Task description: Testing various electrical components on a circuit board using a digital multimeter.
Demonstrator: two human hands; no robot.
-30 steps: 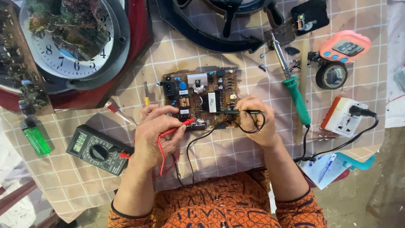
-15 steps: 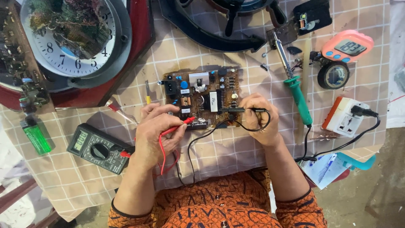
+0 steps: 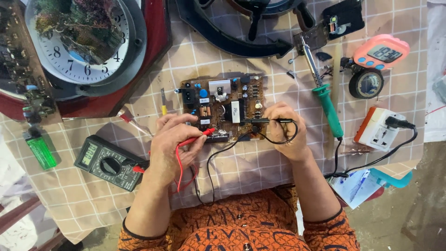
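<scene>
The left hand (image 3: 173,148) grips the red probe (image 3: 197,138), the right hand (image 3: 281,129) the black probe (image 3: 265,121); keep both tips steady on the circuit board (image 3: 222,108), fingers behind the metal.

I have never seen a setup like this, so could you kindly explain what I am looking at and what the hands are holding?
There is no machine: a person wears a camera on the head, looking down at their own hands over a checked tablecloth. The left hand holds a red probe and the right hand a black probe, both tips on a brown circuit board. Their wires run toward a dark multimeter on the left. Around them lie a wall clock, a green lighter, a green-handled soldering iron, a roll of black tape, a pink timer and a white socket adapter.
</scene>
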